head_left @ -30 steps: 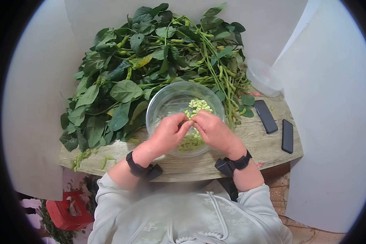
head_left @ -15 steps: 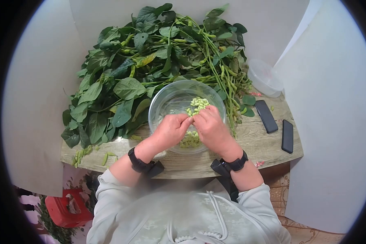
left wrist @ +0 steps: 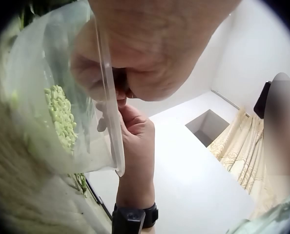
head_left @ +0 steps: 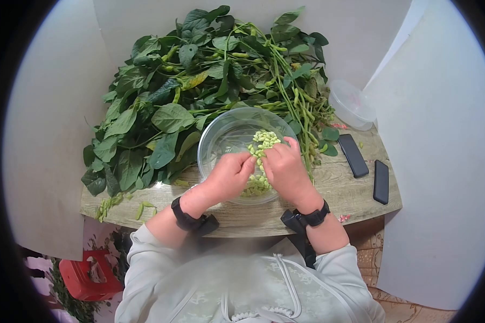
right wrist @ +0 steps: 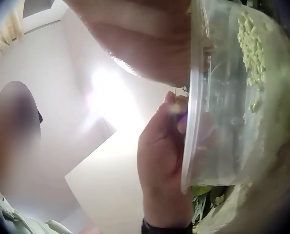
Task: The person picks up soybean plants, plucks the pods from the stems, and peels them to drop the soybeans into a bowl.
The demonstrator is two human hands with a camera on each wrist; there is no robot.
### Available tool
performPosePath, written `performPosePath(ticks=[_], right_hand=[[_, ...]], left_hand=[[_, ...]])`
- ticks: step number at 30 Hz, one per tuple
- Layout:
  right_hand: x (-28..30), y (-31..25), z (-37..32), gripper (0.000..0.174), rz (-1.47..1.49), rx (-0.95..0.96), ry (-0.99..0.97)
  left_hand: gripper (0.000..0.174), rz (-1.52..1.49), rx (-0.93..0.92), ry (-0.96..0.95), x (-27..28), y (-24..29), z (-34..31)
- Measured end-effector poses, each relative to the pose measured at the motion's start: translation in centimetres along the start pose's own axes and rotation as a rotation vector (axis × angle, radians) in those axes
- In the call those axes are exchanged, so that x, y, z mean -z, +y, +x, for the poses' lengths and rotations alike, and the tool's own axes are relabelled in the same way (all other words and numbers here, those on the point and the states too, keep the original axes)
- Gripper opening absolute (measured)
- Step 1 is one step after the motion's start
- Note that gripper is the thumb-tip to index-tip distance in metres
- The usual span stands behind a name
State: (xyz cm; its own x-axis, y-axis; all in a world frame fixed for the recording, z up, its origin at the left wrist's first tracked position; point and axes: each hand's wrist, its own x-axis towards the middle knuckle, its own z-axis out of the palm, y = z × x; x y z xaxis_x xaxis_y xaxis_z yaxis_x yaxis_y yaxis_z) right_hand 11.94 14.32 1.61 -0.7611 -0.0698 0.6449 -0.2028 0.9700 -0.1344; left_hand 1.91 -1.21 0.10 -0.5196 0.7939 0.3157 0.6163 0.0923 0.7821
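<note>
Both hands are over a clear plastic bowl (head_left: pixel 210 121) holding shelled green beans (head_left: pixel 265 139). My left hand (head_left: pixel 229 173) has curled fingers, with thumb and index pinching a small greenish bean pod (right wrist: pixel 176 107), mostly hidden by the fingers. Just to the right, my right hand (head_left: pixel 286 175) bends its fingers in toward the left fingertips, the little finger lifted. A narrow gap separates the two sets of fingertips in the head view. I cannot tell what the right fingers hold. In the left wrist view the beans (left wrist: pixel 62 117) show through the bowl's side.
Leafy bean plants with pods (head_left: pixel 170 116) are heaped behind and left of the bowl. Loose pods (head_left: pixel 110 204) lie at the table's front left. Two black phone-like slabs (head_left: pixel 353 155) (head_left: pixel 381 182) and a smaller clear tub (head_left: pixel 353 105) are at right. A red stool (head_left: pixel 89 277) stands below left.
The hands, fingertips together a second ago, have come slightly apart. The right hand has turned a little and its little finger now sticks out. The view has shifted slightly.
</note>
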Motion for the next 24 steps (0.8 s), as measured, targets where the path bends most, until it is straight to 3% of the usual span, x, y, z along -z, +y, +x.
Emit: performPosePath(ticks=[3,5,11,15,17,24], right_hand=[[-0.2,0.0,0.4,0.013,0.203,-0.039,0.144],[0.0,0.0,0.5,0.015,0.247,-0.058,0.16],[0.7,-0.5,0.6,0.017,0.355,-0.078,0.136],[0.5,-0.6,0.5,0.016,0.373,-0.055,0.141],[0.3,-0.5,0.5,0.015,0.388,-0.042,0.163],[0.0,-0.4,0.6,0.015,0.407,0.033,0.156]], left_hand=[[0.025,-0.209,0.051,0.029,0.0,-0.7,0.2],[0.017,-0.551,0.164,0.029,-0.1,-1.0,0.4],[0.012,-0.786,0.253,-0.027,0.4,-0.8,0.6],[0.012,-0.828,0.263,-0.063,1.0,0.4,0.6],[0.017,-0.75,0.299,-0.205,1.7,0.2,0.6],[0.023,-0.753,0.258,-0.178,1.1,-0.4,0.7]])
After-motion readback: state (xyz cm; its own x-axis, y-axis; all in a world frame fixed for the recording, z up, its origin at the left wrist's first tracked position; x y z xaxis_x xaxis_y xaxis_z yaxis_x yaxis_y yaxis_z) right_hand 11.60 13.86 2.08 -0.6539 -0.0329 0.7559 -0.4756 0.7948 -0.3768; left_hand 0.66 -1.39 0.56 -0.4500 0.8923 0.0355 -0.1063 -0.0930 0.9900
